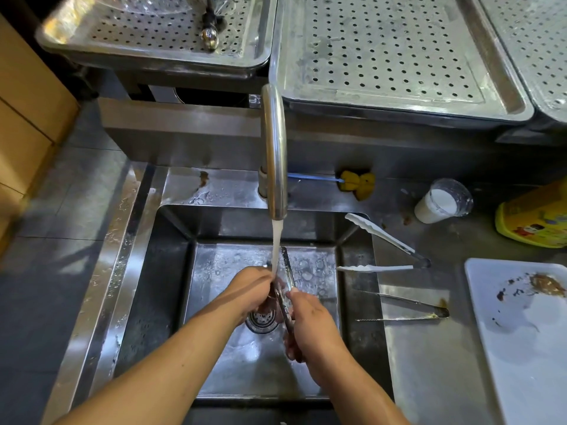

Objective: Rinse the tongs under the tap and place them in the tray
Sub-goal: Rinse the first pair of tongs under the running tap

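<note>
Over the steel sink (171, 271) both my hands hold a pair of metal tongs (287, 268) under the running tap (274, 148). My right hand (310, 320) grips the tongs' handle end. Fingers of my left hand (254, 286) are closed around the lower arm, right where the water stream lands. One tong arm sticks up past the stream. A perforated steel tray (395, 50) sits behind the tap at the back right, with nothing on it.
White-tipped tongs (383, 240) and dirty metal tongs (408, 308) lie on the counter right of the sink. A soiled white board (521, 332), a plastic cup (441, 200), a yellow container (537, 216) and a yellow sponge brush (356, 182) stand nearby. Another perforated tray (159, 29) at back left.
</note>
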Demonstrator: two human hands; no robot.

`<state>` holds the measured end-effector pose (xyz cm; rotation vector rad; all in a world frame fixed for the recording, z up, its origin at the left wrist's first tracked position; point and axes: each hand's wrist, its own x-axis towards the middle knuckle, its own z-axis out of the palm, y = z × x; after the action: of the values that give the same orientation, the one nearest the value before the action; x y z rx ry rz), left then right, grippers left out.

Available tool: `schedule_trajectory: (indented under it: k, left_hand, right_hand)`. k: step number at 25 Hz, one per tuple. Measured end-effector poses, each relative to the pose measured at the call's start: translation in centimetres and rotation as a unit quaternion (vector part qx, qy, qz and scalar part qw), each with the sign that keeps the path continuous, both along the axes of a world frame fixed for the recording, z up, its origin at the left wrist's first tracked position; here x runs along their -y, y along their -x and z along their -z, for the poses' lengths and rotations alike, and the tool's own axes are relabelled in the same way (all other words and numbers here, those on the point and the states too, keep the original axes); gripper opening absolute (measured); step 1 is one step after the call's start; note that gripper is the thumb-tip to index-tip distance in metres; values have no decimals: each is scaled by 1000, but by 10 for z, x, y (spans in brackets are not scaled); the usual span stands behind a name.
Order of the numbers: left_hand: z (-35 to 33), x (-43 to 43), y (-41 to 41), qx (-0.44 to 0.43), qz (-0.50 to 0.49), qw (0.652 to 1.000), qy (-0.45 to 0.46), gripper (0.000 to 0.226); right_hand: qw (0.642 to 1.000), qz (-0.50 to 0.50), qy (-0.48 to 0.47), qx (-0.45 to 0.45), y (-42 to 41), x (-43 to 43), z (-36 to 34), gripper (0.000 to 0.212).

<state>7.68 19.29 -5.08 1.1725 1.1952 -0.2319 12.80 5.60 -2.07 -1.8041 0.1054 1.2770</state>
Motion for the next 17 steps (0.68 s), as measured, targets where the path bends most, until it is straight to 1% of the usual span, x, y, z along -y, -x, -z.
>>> schedule_trajectory:
  k: [3,4,5,7,9,10,11,13,14,16,17]
  left_hand:
    - [-1,6,-2,46,-115,987,98,36]
    - [-2,7,1,58,-126,983,122,35]
    - [-2,7,5,66,-106,983,131,36]
    - [1,8,9,78,-60,988,120,32]
    - [1,8,8,54,-68,993,77,18]
    - [1,7,7,41,-79,994,58,19]
    - [0,5,5,39,-74,995,50,20]
    - [-1,5,2,55,-44,996,52,16]
    - [-1,5,2,58,-49,996,54,16]
    - [0,4,2,51,-89,993,55,20]
    - [2,5,1,56,-89,993,56,18]
  right_hand:
    - [999,13,-4,-37,-2,0,6,46]
    - [998,16,-6,-55,-4,0,7,48]
    - [997,17,-9,-70,-5,0,8,47]
    - [996,15,-21,-85,-4,1,10,35]
    - [996,10,-34,-85,-1,2,11,24]
    - [996,4,-36,-82,1,2,10,21]
    - [997,2,-31,-77,3,3,10,20]
    - [997,3,-23,-72,4,2,8,19]
    - [997,4,-24,-71,5,1,8,19]
    - [998,6,-23,-66,5,-1,7,19]
    - [998,6,-21,-60,6,-2,7,19]
